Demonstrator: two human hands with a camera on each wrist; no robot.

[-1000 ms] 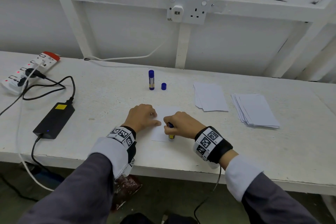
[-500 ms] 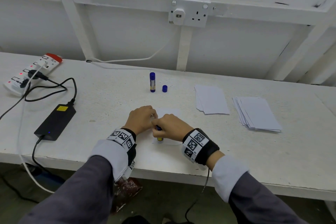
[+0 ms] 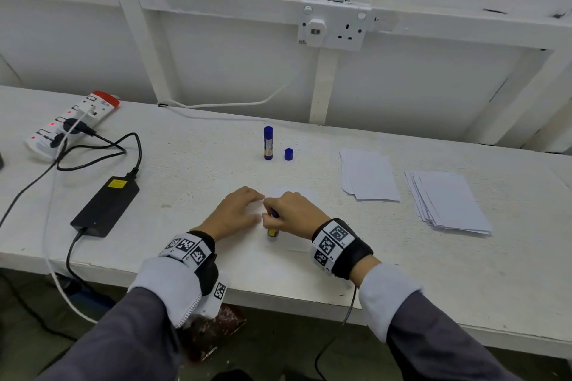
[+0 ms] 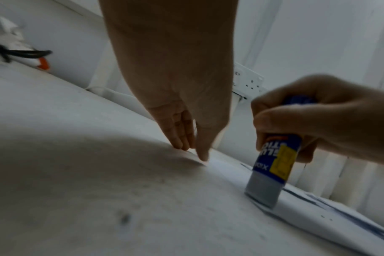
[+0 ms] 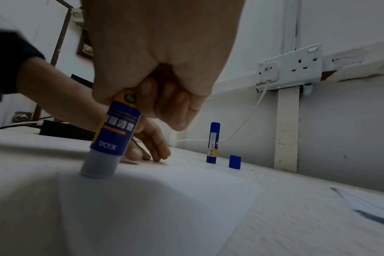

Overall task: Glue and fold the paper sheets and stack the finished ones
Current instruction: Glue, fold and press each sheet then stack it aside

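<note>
Fingers of the right hand (image 3: pixel 292 210) are gripping a glue stick (image 5: pixel 112 138) tip-down on the sheet (image 5: pixel 153 207) at frame centre; the flat left hand (image 3: pixel 238 210) is pressing its edge.

Blue and yellow glue stick (image 5: pixel 115 131), blue cap (image 3: pixel 288 154), white paper sheet (image 5: pixel 156 199), white surface (image 3: pixel 192 170), black-and-white checker-patterned wristbands (image 3: pixel 332 241).

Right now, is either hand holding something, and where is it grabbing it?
The right hand grips a glue stick round its upper barrel, tip down on the paper sheet. The left hand holds nothing; its straight fingers press the sheet.
</note>
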